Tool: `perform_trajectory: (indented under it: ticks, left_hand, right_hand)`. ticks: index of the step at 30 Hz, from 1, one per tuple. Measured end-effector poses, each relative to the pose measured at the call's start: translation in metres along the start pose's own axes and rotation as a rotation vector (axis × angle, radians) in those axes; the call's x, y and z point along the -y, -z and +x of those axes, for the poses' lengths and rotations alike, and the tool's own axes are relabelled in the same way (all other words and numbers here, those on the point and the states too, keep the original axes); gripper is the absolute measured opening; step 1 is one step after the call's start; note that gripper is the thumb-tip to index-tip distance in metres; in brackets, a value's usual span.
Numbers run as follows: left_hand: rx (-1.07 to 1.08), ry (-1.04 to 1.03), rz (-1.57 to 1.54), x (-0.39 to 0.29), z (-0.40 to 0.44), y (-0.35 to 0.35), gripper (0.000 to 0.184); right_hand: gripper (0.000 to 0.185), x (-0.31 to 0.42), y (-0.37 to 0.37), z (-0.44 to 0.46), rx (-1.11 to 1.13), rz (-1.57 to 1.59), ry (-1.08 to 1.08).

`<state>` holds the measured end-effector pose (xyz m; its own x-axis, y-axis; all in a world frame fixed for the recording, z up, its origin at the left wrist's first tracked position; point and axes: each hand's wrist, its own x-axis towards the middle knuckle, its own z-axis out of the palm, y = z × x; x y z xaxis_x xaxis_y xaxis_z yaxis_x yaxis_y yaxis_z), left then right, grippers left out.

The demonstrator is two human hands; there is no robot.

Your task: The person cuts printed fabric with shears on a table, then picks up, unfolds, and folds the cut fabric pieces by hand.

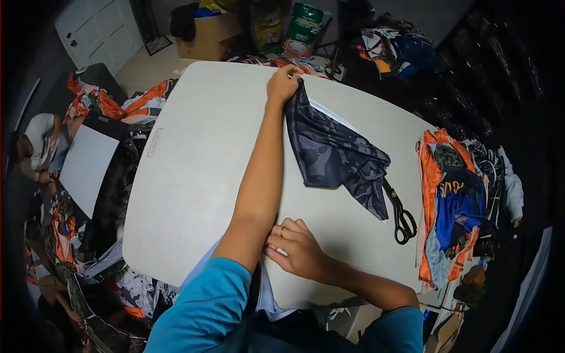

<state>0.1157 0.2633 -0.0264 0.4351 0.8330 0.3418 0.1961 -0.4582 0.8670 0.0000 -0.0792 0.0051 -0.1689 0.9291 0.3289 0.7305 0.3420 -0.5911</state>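
Stretched far across the white table (194,170), my left hand (283,83) pinches the top corner of a dark camouflage-patterned cloth (329,153). That cloth lies folded and wrinkled, its lower end near the black scissors (400,215), whose handles point toward me. My right hand (293,247) is close to my body beside my left forearm, its fingers curled over the near part of the table. Whatever it may hold is hidden. Below it, a pale and dark fabric (268,294) hangs at the table's near edge.
Orange and blue garments (453,200) are piled at the table's right edge. Another person (44,141) sits at the left by a smaller white surface (89,165). Clothes heap on the left floor. A cardboard box (206,38) and a green sack (305,29) stand beyond the table.
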Motion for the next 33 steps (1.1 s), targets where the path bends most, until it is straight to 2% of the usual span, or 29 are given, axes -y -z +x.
perform_trajectory:
  ticks: [2,4,6,7,9,11,13,15,16,18,19,21,22,24,26,28,30,33]
  left_hand:
    - [-0.05,-0.029,0.02,0.005,0.001,-0.002,0.015]
    - [0.166,-0.065,0.091,0.01,0.009,0.001,0.016]
    - [0.416,0.021,-0.481,0.021,0.018,0.016,0.022]
    - [0.402,0.021,-0.463,0.017,0.014,0.031,0.022]
    - [0.458,0.286,-0.581,0.007,0.009,0.063,0.032]
    - [0.494,0.282,-0.448,0.014,0.001,0.085,0.032]
    - [0.437,0.283,-0.484,0.022,-0.01,0.101,0.033]
    - [0.31,0.262,-0.628,0.032,-0.024,0.104,0.033]
    - [0.239,0.205,-0.512,0.02,-0.035,0.108,0.031]
    - [0.124,0.063,-0.674,0.027,-0.048,0.097,0.028]
    - [0.046,-0.045,-0.573,0.025,-0.057,0.097,0.024]
    - [-0.005,-0.075,-0.5,0.025,-0.058,0.096,0.02]
    - [-0.12,-0.162,-0.461,0.024,-0.055,0.091,0.018]
    - [-0.018,-0.134,-0.222,0.019,-0.059,0.089,0.018]
    - [0.011,-0.186,-0.387,0.02,-0.054,0.071,0.022]
    - [0.034,-0.219,-0.349,0.007,-0.058,0.076,0.021]
    - [-0.005,-0.22,-0.298,0.0,-0.053,0.083,0.021]
    - [-0.015,-0.178,-0.262,-0.011,-0.046,0.107,0.021]
  right_hand:
    - [0.008,-0.006,0.003,0.006,0.001,-0.043,-0.038]
    - [0.005,-0.012,0.005,0.017,-0.004,-0.088,-0.071]
    - [0.005,-0.031,-0.006,0.039,-0.048,-0.189,-0.039]
    - [0.003,-0.034,-0.008,0.054,-0.06,-0.252,-0.035]
    - [0.003,-0.04,-0.012,0.091,-0.043,-0.343,-0.115]
    - [0.008,-0.066,-0.023,0.123,-0.19,-0.319,-0.166]
    - [0.011,-0.077,-0.014,0.151,-0.357,-0.288,-0.067]
    - [0.015,-0.101,-0.002,0.173,-0.318,-0.392,-0.162]
    - [0.016,-0.107,0.002,0.179,-0.341,-0.37,-0.247]
    - [0.017,-0.134,0.003,0.184,-0.351,-0.374,-0.195]
    - [0.017,-0.14,0.001,0.182,-0.401,-0.343,-0.121]
    - [0.015,-0.141,0.001,0.174,-0.413,-0.238,-0.066]
    - [0.012,-0.138,0.002,0.17,-0.389,-0.229,-0.078]
    - [0.011,-0.131,0.005,0.167,-0.355,-0.126,-0.12]
    - [0.011,-0.139,0.005,0.164,-0.344,-0.128,-0.102]
    - [0.014,-0.134,0.007,0.158,-0.289,-0.179,-0.106]
    - [0.02,-0.119,0.013,0.158,-0.219,-0.235,-0.085]
    - [0.043,-0.087,0.032,0.154,0.041,-0.087,-0.051]
